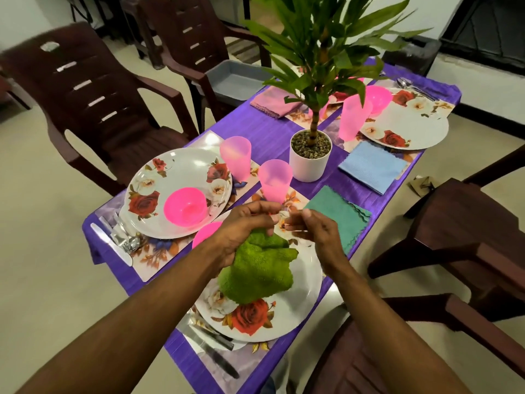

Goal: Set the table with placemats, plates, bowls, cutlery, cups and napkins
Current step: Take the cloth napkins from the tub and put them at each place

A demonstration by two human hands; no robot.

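My left hand [244, 226] grips a fuzzy green napkin [258, 273] that hangs bunched above the near floral plate [298, 308]. My right hand [315, 234] hovers just right of it, fingertips pinched together near the left hand; what it pinches is too small to tell. A pink bowl [205, 234] sits partly hidden behind my left wrist. A pink cup [275, 180] stands beyond my hands. To the left, a second floral plate [159, 177] carries a pink bowl [185, 206], with a pink cup [235, 157] and cutlery [122, 237] beside it. A teal napkin [341, 214] lies to the right.
A potted plant [311, 155] stands mid-table on the purple cloth [270, 129]. At the far end lie a blue napkin [372, 166], a pink napkin [274, 102], a plate [412, 126], a pink cup [353, 116] and a bowl [379, 99]. Brown chairs [85, 89] surround the table; a grey tray [235, 79] sits on one.
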